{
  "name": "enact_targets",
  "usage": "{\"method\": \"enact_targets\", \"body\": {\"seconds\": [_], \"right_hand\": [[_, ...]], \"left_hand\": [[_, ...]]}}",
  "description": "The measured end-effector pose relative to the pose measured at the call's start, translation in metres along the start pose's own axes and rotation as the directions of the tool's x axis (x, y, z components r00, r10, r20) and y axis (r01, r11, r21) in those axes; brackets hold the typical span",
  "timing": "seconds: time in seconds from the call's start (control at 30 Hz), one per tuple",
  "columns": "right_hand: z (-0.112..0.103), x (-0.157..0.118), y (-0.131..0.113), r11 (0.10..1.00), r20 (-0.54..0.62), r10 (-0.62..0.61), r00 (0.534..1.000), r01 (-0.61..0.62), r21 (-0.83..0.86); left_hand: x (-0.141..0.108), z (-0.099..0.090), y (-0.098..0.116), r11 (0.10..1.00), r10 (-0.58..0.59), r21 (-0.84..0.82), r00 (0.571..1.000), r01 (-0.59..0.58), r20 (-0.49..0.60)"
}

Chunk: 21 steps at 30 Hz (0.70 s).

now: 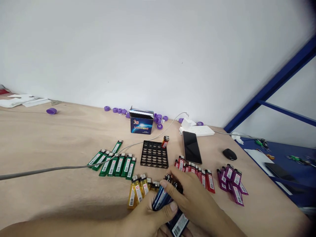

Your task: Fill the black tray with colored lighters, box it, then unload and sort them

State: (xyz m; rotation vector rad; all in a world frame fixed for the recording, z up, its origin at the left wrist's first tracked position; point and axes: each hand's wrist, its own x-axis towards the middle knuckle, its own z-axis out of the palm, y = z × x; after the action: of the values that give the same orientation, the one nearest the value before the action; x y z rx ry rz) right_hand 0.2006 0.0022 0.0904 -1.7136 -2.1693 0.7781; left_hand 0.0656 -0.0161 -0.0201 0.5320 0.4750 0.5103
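Several blue lighters [161, 198] are bunched between my hands at the near edge of the view. My left hand [151, 214] is closed around them from below, its thumb lying across their bodies. From the right, my right hand [194, 187] curls over their tops, its thumb against one near the metal cap. Some of the bunch is hidden behind my fingers. Beyond my hands lies a black grid tray [154, 154], with one red lighter [165, 142] upright at its far right corner. Yellow lighters [138, 191] lie just left of my hands, partly covered by them.
Green lighters [120, 166] fan out at left; red [209, 181] and purple ones [236, 194] lie at right. Behind stand a lighter box [141, 125] and purple caps [158, 117]. A grey cable [61, 168] crosses toward a power strip [204, 131]. A phone [192, 147] and mouse [229, 154] lie right.
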Motion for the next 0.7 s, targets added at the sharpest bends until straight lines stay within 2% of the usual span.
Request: {"method": "enact_targets", "body": {"seconds": [0.13,0.23,0.33,0.43,0.57,0.67,0.7], "right_hand": [[-0.002,0.001,0.002,0.999,0.018,-0.03,0.999,0.03,-0.041],[-0.003,0.002,0.003,0.998,0.018,-0.056,0.998,0.055,0.022],[-0.002,0.002,0.005,0.99,0.011,-0.069,0.998,0.067,0.127],[-0.002,0.001,0.011,0.98,-0.01,-0.052,0.999,0.053,0.19],[-0.022,-0.011,0.034,0.969,-0.049,-0.014,0.999,0.026,0.246],[-0.045,-0.029,0.064,0.98,-0.092,0.056,0.994,-0.037,0.196],[-0.05,-0.036,0.074,0.986,-0.068,0.073,0.995,-0.062,0.157]], "left_hand": [[-0.006,0.007,0.007,1.0,0.014,-0.005,1.0,-0.014,0.01],[-0.019,0.021,0.022,0.999,0.047,0.018,0.999,-0.046,-0.023],[-0.03,0.033,0.035,1.0,-0.025,-0.003,0.999,0.024,-0.042],[-0.032,0.036,0.038,0.993,-0.114,-0.031,0.992,0.113,-0.059],[-0.029,0.031,0.033,0.99,-0.142,-0.025,0.985,0.14,-0.094],[-0.032,0.032,0.035,0.987,-0.151,0.026,0.976,0.157,-0.157],[-0.033,0.033,0.036,0.984,-0.159,0.049,0.973,0.169,-0.17]]}}
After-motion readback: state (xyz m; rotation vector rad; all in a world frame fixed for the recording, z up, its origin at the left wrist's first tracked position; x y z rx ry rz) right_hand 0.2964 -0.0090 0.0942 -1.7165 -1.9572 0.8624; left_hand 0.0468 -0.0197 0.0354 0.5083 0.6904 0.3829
